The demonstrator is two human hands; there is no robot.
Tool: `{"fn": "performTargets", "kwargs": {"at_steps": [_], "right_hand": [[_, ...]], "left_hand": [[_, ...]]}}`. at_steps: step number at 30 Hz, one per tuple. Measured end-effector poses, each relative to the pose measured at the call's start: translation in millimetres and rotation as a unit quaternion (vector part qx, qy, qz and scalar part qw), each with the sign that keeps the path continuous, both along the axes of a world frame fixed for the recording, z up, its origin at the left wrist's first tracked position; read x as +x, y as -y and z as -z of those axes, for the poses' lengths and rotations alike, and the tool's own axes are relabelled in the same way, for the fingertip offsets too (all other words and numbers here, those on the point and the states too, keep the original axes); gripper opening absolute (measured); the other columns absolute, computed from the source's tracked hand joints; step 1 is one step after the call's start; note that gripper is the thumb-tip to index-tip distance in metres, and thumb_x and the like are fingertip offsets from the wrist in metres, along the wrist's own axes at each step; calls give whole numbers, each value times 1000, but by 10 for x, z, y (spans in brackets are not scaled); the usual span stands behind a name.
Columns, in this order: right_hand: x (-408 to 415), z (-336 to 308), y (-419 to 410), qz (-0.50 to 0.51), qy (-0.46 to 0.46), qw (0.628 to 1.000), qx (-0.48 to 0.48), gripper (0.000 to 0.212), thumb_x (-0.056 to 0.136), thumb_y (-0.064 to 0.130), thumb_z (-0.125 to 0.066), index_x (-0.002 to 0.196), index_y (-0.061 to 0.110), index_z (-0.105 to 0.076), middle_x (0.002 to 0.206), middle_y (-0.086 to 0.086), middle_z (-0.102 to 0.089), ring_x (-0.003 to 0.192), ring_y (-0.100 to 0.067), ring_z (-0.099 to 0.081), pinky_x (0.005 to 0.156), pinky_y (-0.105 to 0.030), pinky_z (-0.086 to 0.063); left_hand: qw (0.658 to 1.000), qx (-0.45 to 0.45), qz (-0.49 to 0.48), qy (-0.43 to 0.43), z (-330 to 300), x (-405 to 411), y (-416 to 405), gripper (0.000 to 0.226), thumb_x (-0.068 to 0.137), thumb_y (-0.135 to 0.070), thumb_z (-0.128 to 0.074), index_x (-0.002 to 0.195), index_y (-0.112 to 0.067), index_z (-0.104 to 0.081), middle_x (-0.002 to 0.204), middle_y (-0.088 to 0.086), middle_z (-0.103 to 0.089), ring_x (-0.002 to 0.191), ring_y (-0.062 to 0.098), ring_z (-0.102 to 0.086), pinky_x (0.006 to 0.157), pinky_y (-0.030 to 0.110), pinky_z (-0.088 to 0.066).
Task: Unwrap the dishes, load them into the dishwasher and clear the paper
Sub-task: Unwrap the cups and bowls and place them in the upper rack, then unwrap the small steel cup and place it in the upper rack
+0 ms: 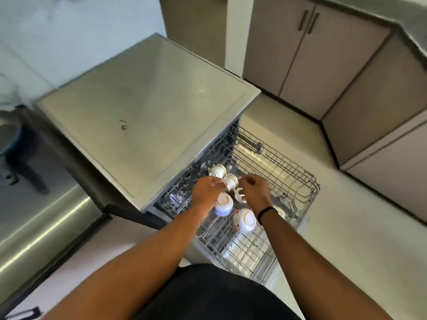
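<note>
Freestanding dishwasher [147,105], door down, wire rack [288,181] drawn fully out over pale floor; inverted bowls [223,202] seated near rack's left edge, a second inverted bowl [245,219] just beside; gilt-trimmed cup [230,181] between both hands, another cup [217,170] behind it. Left hand [206,191] curled, fingertips pinching cup's side; right hand [254,189] curled near cup's far side, contact unclear through blur. Best practice, as judged: tilt mouth downward, seat between tines, clear of neighbouring cup; release only once steady. No wrapping paper discernible.
</note>
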State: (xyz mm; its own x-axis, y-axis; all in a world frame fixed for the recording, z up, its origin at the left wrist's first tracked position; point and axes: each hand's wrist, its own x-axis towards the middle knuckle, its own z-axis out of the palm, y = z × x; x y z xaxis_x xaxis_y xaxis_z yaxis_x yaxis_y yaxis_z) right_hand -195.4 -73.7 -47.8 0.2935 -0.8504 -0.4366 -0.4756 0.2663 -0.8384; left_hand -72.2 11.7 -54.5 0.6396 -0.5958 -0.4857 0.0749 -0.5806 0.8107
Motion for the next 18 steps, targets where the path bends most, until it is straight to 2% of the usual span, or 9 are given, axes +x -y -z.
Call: {"fn": "performTargets", "kwargs": {"at_steps": [2,5,7,9,11,15,18], "right_hand": [[215,-133,-14,-18,6,1000,-24,11,90,17,-66,81,17,-72,68,-3,-70,63,-26,-64,69,-50,-59],[656,-297,-88,-59,6,996,-69,13,84,29,-70,76,19,-72,62,5,-65,63,-22,-60,70,-54,-60],[972,-415,-191,-91,13,991,-93,16,86,28,-72,77,16,-72,64,-1,-64,65,-24,-60,70,-53,-60],[1337,-600,-418,-110,33,988,-107,17,91,24,-72,80,11,-70,67,-6,-66,67,-26,-63,66,-38,-62],[1698,-719,-695,-134,57,984,-98,16,94,20,-70,80,11,-69,64,-4,-61,63,-21,-57,54,-25,-57],[2318,-779,-1300,-196,83,974,-74,15,94,19,-69,85,7,-70,62,-6,-58,59,-21,-54,61,-37,-60],[2732,-781,-1740,-260,87,959,-71,12,94,17,-68,88,7,-72,66,-7,-63,62,-22,-58,64,-39,-61]], "left_hand": [[999,-15,-16,27,-143,180,-99,17,85,-21,-78,99,-13,-78,103,11,-76,89,20,-70,83,37,-58],[994,-61,-91,24,-328,482,-327,14,72,-29,-79,85,-23,-78,99,10,-77,91,24,-73,87,45,-59],[990,-76,-114,23,-409,662,-471,22,70,-35,-73,87,-22,-78,98,6,-78,94,24,-73,88,45,-59],[982,-103,-152,36,-469,875,-677,17,78,-27,-78,92,-19,-80,98,3,-78,94,21,-72,89,41,-58],[971,-129,-194,59,-523,1104,-936,10,84,-23,-79,93,-20,-80,95,0,-77,90,20,-72,88,41,-58],[954,-144,-249,80,-593,1581,-1541,16,88,-22,-75,102,-15,-78,95,1,-76,90,18,-71,87,42,-59],[942,-140,-291,89,-603,1944,-2012,17,85,-27,-74,99,-18,-78,87,-1,-76,84,16,-72,83,43,-60]]}}
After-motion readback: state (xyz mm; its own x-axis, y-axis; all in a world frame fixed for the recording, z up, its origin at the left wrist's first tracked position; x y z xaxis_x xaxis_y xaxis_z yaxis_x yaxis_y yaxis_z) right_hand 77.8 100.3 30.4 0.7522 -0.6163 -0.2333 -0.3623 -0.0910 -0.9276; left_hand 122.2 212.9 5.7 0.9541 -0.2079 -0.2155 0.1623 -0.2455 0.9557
